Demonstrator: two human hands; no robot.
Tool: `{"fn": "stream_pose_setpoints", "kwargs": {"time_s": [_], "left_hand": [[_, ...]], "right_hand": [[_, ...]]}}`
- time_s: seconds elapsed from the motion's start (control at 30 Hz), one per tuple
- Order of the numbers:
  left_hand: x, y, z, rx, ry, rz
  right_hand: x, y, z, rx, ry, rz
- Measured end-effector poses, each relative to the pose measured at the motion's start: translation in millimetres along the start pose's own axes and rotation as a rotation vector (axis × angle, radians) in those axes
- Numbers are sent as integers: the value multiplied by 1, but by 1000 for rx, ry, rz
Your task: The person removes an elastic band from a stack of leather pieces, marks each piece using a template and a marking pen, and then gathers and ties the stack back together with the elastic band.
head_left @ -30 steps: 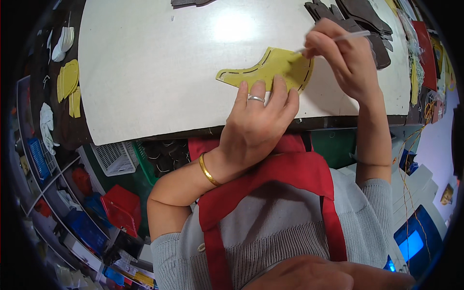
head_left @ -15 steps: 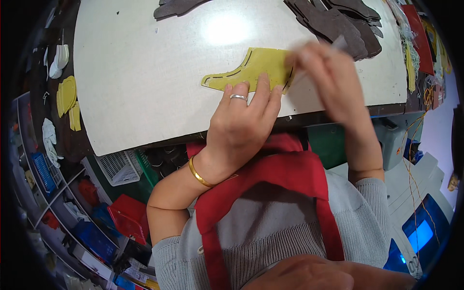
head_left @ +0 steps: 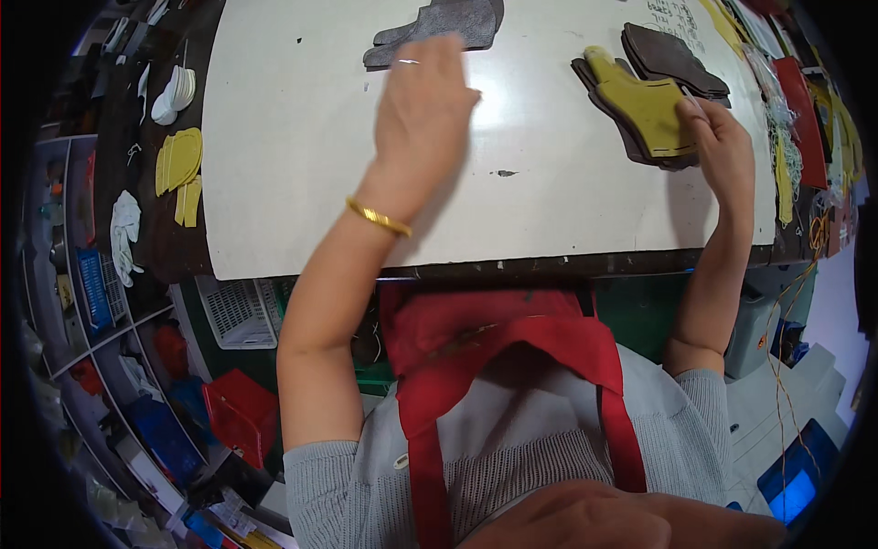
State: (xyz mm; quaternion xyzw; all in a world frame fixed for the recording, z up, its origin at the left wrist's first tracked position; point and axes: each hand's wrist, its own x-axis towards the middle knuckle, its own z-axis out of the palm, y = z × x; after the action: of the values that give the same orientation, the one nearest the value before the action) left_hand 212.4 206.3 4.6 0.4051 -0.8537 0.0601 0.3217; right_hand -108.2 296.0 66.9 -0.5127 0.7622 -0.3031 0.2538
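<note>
My right hand [head_left: 727, 151] is closed on the right edge of a yellow pattern piece [head_left: 647, 112] with dark lines along its edges. A slim pale, pen-like thing shows at those fingertips. Beneath the yellow piece lies a stack of dark brown leather-like cut pieces [head_left: 631, 146]. My left hand [head_left: 422, 105] reaches out over the table, fingers stretched and slightly blurred. Its fingertips overlap the near edge of grey-brown cut pieces [head_left: 471, 26] at the far side; whether they touch cannot be made out.
More dark cut pieces [head_left: 672, 57] lie at the far right of the white tabletop [head_left: 311, 174]. Yellow pieces [head_left: 180, 163] and a white glove [head_left: 125, 233] lie on the dark ledge at left. Tangled threads [head_left: 788, 160] hang at the right edge. Below stands a white basket [head_left: 240, 311].
The yellow pattern piece has gone from the table's near middle to above the right-hand dark stack, in my right hand. My left hand has let go of it and moved up toward the far pieces.
</note>
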Motion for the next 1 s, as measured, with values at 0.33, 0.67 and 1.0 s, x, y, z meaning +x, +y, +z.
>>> {"fn": "stream_pose_setpoints", "kwargs": {"time_s": [0.33, 0.67, 1.0], "left_hand": [[-87, 83, -53, -264, -309, 67], [-96, 89, -60, -258, -333, -67], [-83, 82, -53, -131, -260, 37]], "right_hand": [[-26, -19, 59, 156, -153, -318], [-23, -31, 97, -5, -349, -379], [-17, -24, 89, -5, -346, -380]]}}
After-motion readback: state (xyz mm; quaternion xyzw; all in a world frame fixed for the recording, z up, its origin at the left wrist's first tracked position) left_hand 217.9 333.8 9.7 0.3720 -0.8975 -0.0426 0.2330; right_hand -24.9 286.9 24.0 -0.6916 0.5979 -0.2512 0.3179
